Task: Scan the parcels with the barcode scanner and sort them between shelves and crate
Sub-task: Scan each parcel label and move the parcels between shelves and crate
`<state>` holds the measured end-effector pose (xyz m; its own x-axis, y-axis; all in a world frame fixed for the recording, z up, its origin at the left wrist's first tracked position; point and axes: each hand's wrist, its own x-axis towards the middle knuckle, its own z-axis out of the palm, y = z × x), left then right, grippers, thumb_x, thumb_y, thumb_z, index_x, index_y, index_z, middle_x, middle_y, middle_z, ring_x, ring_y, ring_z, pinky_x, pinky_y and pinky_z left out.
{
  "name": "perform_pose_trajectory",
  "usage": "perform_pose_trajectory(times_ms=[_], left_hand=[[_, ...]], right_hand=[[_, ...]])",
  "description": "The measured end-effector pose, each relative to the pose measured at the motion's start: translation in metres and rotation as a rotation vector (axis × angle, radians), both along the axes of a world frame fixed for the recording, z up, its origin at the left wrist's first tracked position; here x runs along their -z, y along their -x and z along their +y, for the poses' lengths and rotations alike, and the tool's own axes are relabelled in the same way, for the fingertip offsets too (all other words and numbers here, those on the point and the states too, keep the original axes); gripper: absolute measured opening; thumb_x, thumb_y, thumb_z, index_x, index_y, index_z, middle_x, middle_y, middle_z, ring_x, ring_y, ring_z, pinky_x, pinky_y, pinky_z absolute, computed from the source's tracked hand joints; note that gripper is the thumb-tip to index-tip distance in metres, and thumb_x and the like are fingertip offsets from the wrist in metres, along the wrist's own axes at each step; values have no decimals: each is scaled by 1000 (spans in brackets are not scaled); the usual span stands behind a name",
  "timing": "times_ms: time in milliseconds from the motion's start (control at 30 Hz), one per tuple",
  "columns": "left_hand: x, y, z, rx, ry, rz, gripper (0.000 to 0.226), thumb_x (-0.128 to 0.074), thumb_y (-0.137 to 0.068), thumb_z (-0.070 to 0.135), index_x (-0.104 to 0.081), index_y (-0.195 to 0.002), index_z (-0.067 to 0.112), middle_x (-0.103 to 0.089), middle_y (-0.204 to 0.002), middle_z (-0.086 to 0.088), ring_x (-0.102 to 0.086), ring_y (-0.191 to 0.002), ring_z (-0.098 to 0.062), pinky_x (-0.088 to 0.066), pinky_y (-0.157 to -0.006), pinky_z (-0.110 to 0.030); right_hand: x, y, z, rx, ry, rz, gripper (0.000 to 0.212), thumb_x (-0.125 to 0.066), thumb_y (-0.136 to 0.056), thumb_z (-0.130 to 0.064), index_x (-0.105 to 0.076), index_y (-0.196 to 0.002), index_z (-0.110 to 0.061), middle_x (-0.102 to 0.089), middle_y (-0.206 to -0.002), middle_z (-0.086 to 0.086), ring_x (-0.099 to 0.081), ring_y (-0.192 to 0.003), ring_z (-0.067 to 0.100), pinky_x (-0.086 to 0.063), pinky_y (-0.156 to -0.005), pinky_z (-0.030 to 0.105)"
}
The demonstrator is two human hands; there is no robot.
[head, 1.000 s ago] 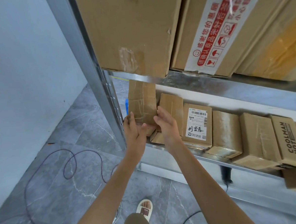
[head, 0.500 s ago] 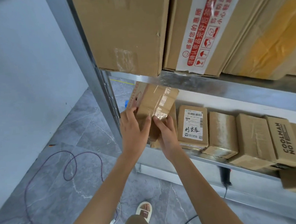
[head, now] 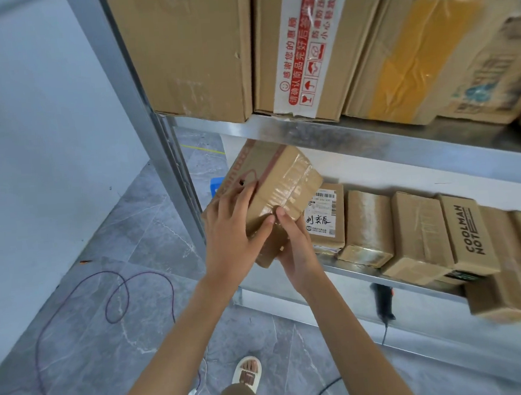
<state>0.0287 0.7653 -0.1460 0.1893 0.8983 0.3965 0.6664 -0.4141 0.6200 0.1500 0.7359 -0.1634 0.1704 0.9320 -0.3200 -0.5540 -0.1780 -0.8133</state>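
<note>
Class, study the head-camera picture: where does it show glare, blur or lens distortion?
Head view: glare shines on the clear tape of the held parcel between the left hand and right hand; the boxes at the right edge smear with blur; the wide lens bends the shelf post.

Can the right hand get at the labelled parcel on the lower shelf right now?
Probably not yet: the right hand and left hand both hold a taped box, though the labelled parcel sits unobstructed just beside it.
</note>
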Motion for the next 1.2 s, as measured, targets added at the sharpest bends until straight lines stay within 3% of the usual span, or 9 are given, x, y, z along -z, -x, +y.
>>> perform_pose_trajectory(times_ms=[233, 367, 433, 700, 833, 933, 1033, 1100, 1200], left_hand=[[-15, -13, -42, 154, 182, -286, 74, -69, -93, 39, -24, -152, 44, -37, -150, 22, -38, -140, -1, -40, -114, -39], [-22, -24, -74, 221, 196, -397, 74, -65, -95, 36, -16, -146, 59, -30, -147, 42, -36, -142, 3, -38, -116, -30], [-25, -34, -89, 251, 204, -436, 69, -62, -95, 37, -20, -146, 57, -29, -147, 46, -33, -143, 6, -31, -115, -18], [-14, -84, -141, 402, 285, -401, 53, -56, -101, 28, -35, -149, 38, -39, -147, 29, -34, -137, 15, -25, -107, -3], [3, -106, -166, 388, 349, -310, 43, -49, -105, 27, -42, -143, 44, -41, -147, 9, -33, -128, 23, -25, -102, 1], [19, -119, -184, 365, 421, -260, 40, -47, -104, 32, -39, -138, 52, -35, -150, 0, -30, -123, 27, -28, -111, -8], [30, -127, -203, 321, 558, -196, 70, -48, -88, 74, -26, -150, 50, -31, -156, 3, -31, -140, 0, -27, -121, -37], [36, -130, -214, 283, 634, -123, 101, -45, -72, 90, -20, -158, 43, -31, -159, 1, -30, -147, -19, -28, -120, -47], [41, -128, -225, 295, 721, -311, 69, -66, -87, 59, -37, -148, 45, -56, -138, 23, -49, -133, 0, -43, -110, -32]], right_hand=[[-10, -26, -48, 122, 18, 13, 63, -51, -89, -59, -54, -141, -24, -66, -132, -1, -60, -126, 16, -44, -110, 41], [-18, -45, -80, 122, -25, -60, 30, -48, -104, -28, -61, -131, -19, -65, -131, 10, -57, -128, 31, -43, -110, 50], [-21, -57, -98, 129, -59, -102, 29, -51, -103, -30, -61, -130, -26, -65, -132, 6, -58, -127, 28, -44, -110, 49], [-13, -106, -177, 136, -72, -327, 51, -53, -98, -52, -43, -147, -41, -56, -143, -13, -54, -131, 8, -48, -100, 30], [-6, -120, -210, 264, 43, -274, 56, -61, -89, -48, -48, -143, -40, -61, -123, -18, -61, -109, -2, -51, -75, 13], [6, -126, -232, 341, 117, -415, 50, -64, -95, -31, -48, -142, -32, -52, -93, -10, -54, -77, 6, -52, -61, 24], [29, -129, -252, 307, 209, -643, 56, -71, -89, -40, -45, -138, -41, -43, -113, -9, -52, -102, 14, -50, -97, 36], [39, -128, -265, 301, 232, -703, 63, -75, -83, -47, -43, -137, -44, -39, -122, -2, -48, -114, 16, -46, -103, 33], [45, -128, -277, 356, 236, -748, 86, -82, -78, -42, -37, -150, -30, -40, -125, 2, -46, -114, 12, -46, -100, 30]])
